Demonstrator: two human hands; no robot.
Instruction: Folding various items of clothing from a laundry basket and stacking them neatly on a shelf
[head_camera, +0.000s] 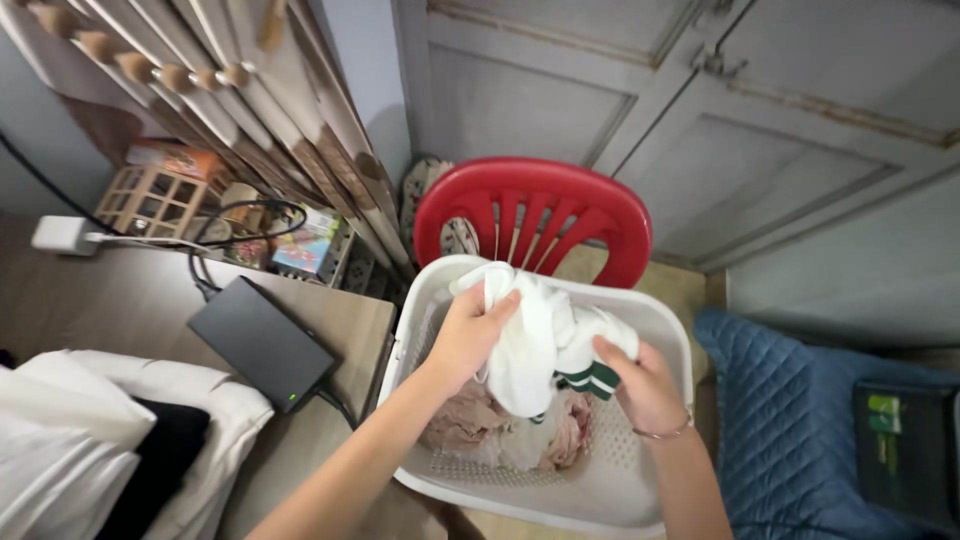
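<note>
Cramped room, grey doors behind a red plastic chair (535, 215) with a white laundry basket (640, 310) on it; left hand (468, 335) and right hand (645, 385) both grip a white garment (535, 335) over the basket

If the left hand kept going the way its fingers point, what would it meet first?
The left hand already grips the white garment; past that, probably the basket's far rim, then the red chair back. Depth is unclear.

A garment (530, 340) lies in the basket (640, 490), chair (535, 215) behind, table (120, 300) left.
</note>
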